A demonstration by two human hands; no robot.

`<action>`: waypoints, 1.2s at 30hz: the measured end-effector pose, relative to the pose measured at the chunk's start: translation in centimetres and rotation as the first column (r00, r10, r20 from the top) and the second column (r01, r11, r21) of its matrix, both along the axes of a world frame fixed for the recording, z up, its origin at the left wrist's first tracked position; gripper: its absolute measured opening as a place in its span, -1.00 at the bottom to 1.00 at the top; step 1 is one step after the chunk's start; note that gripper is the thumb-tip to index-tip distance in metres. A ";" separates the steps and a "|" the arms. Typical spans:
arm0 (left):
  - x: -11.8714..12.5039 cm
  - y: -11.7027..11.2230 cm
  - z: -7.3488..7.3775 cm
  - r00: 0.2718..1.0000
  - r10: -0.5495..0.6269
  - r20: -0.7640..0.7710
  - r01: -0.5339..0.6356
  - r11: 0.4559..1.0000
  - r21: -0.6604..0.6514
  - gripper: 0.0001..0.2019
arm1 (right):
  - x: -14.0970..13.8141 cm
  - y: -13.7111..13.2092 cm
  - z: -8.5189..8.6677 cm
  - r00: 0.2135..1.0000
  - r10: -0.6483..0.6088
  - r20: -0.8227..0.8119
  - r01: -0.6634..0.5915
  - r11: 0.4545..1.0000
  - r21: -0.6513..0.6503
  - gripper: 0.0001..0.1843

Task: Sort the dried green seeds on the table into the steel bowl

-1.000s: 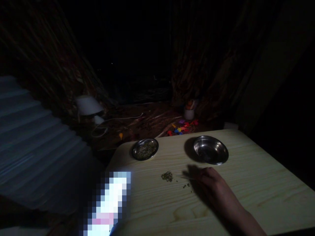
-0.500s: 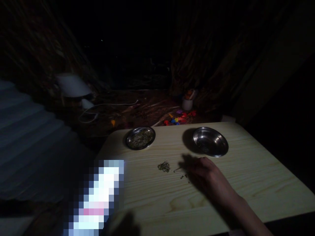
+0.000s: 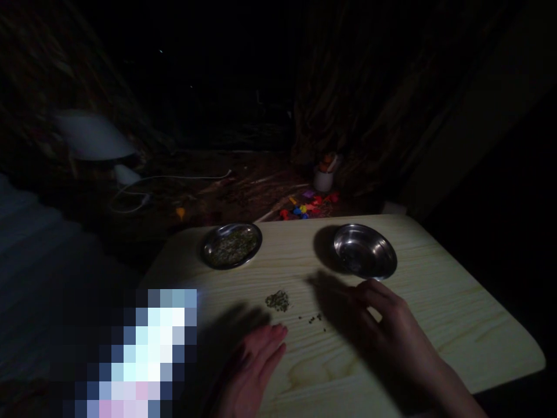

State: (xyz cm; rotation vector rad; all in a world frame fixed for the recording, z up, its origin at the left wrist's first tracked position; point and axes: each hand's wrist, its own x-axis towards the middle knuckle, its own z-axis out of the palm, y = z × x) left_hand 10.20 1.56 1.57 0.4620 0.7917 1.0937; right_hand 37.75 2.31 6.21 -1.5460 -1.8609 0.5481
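Observation:
My left hand (image 3: 256,366) is low over the near side of the table (image 3: 331,371), fingers stretched out and holding nothing. Just beyond its fingertips lies a small pile of greenish-brown seeds or grains (image 3: 277,301). A few dark loose grains (image 3: 313,319) are scattered between my two hands. My right hand (image 3: 387,319) is raised a little above the tabletop, thumb and fingers pinched around a thin stick that barely shows now. Behind that hand stands a shiny metal bowl (image 3: 387,255). A metal dish (image 3: 260,237) holding more of the grains sits at the back left.
A bright pixelated patch (image 3: 148,348) covers the lower left. Past the table are small colourful pieces (image 3: 304,208), a white cup (image 3: 323,181) with things in it, a white cord (image 3: 174,176) and a pale lamp-like shape (image 3: 96,136). The surroundings are very dark.
My left hand has come into view from below, near the pile. My right hand has drawn back right, away from the loose grains, with the stick. The view has shifted slightly.

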 end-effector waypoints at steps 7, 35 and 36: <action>1.2 0.9 -2.5 0.990 -0.067 0.125 0.070 0.997 -0.020 -0.59 | 0.6 -1.5 -2.1 0.922 -0.285 -0.262 0.207 0.935 -0.287 -0.64; 6.6 2.4 -1.9 0.967 -0.175 0.183 0.178 0.984 0.000 -0.63 | -2.8 -0.6 -2.8 0.956 -0.222 -0.191 0.167 0.949 -0.268 -0.65; 6.5 2.3 -1.9 0.965 -0.178 0.193 0.179 0.984 0.013 -0.62 | -2.8 -0.6 -2.7 0.955 -0.228 -0.189 0.173 0.947 -0.270 -0.66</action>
